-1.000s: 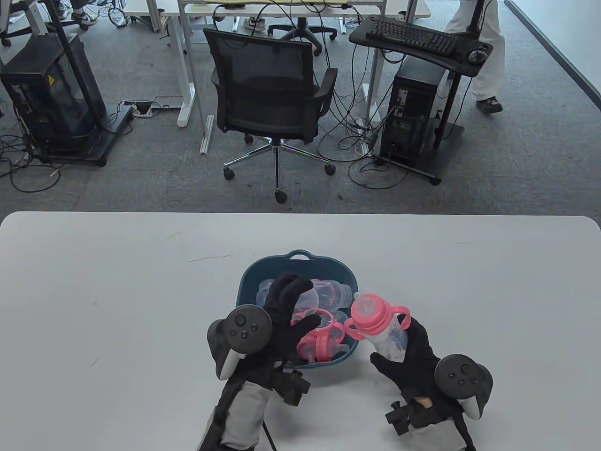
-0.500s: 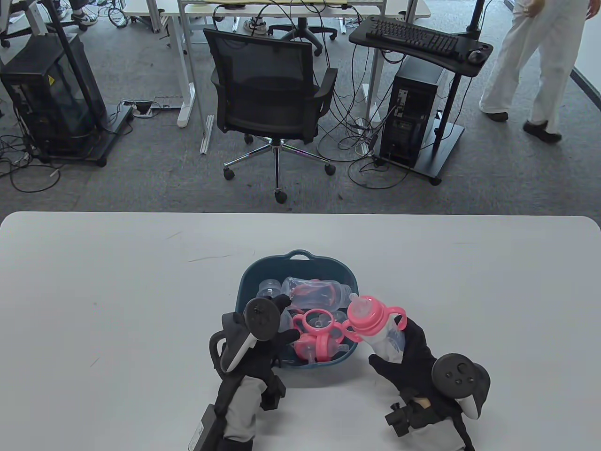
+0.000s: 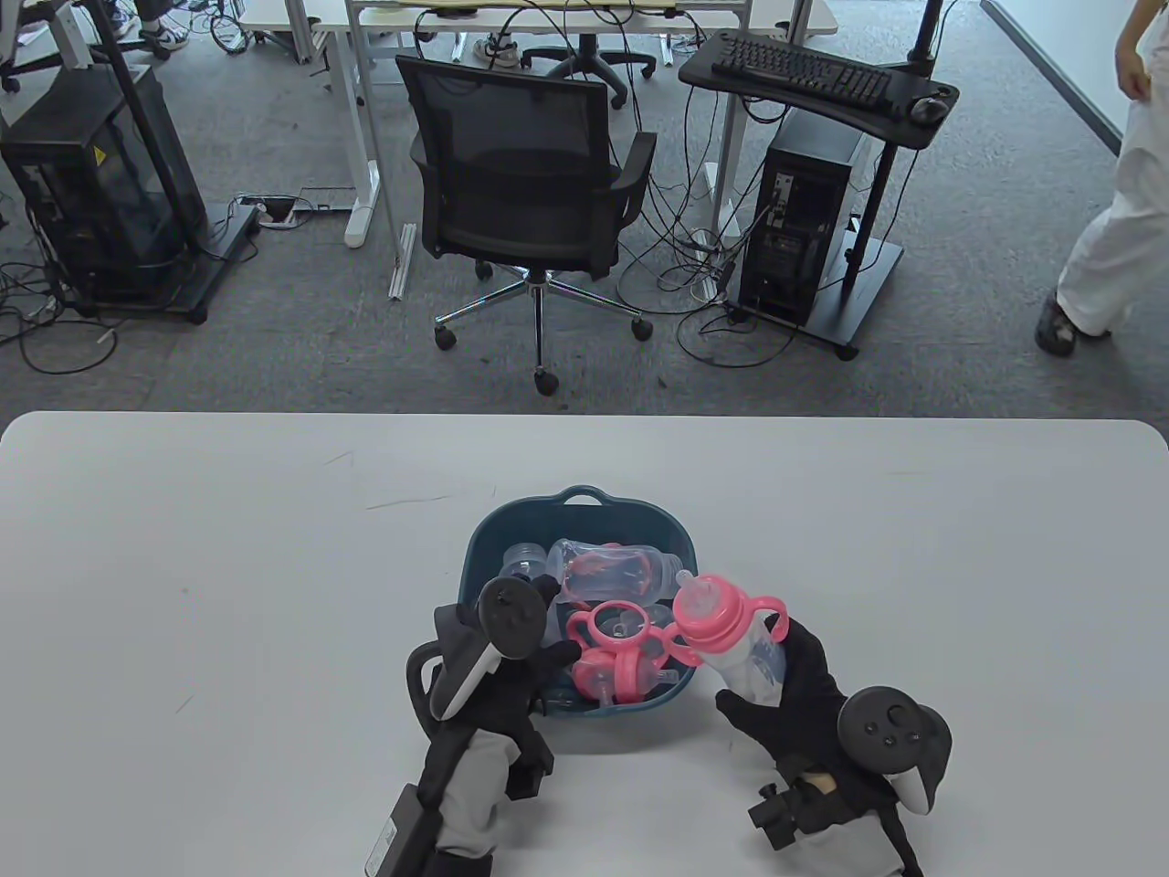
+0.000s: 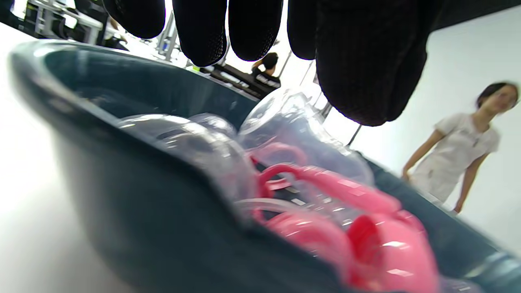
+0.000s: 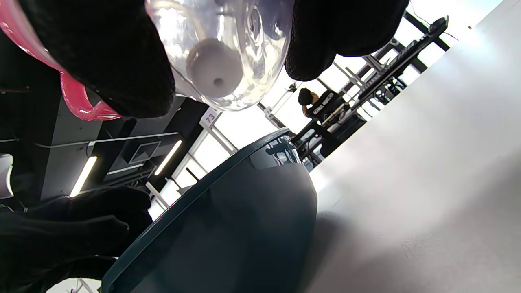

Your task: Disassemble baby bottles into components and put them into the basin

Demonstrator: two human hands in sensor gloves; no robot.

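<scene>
Right hand [image 3: 790, 699] grips a clear baby bottle with a pink handled cap [image 3: 731, 639], tilted just beside the right rim of the dark teal plastic basin [image 3: 584, 502] near the white table's [image 3: 228, 566] front edge. Left hand [image 3: 530, 667] hangs relaxed, holding nothing, over the basin's near-left rim.

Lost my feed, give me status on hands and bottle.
Right hand grips assembled bottle, pink top on. Left hand open over basin, holding nothing. Basin already holds parts. Nothing in the way.
</scene>
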